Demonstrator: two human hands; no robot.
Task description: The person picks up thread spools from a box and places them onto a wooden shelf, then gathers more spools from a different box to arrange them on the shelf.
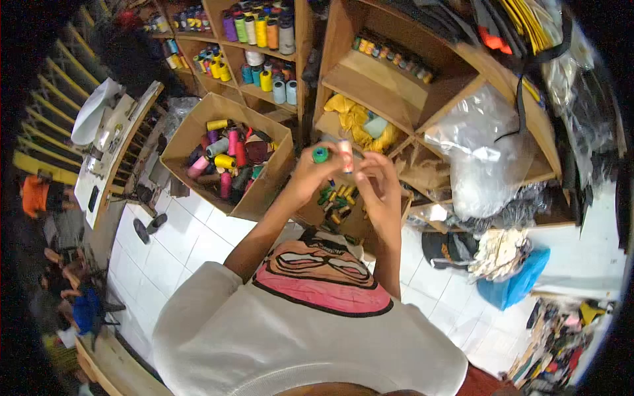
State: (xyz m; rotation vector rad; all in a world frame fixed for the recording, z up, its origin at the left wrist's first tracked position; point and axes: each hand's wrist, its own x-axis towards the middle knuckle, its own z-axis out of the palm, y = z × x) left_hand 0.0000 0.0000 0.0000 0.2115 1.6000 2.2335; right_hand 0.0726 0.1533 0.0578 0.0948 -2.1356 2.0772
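Observation:
My left hand point(310, 177) is closed around a green thread spool point(320, 155), whose round end faces up. Its fingertips also grip a pale pink and white thread spool point(346, 158), held upright between the two hands. Just right of that spool is my right hand point(382, 191), fingers curled and thumb turned toward it; anything as fine as thread in its fingertips is too small to see. Below both hands, a cardboard box point(373, 245) contains many small green and yellow spools point(338, 201), partly hidden by my wrists and shirt.
To the left stands a larger cardboard box point(272, 135) of mixed thread cones. Wooden shelves point(376, 82) hold more cones, small spools and yellow cloth point(360, 122). Clear plastic bags point(479, 152) bulge at right, above a blue bag point(518, 280). Other people point(82, 303) are at far left.

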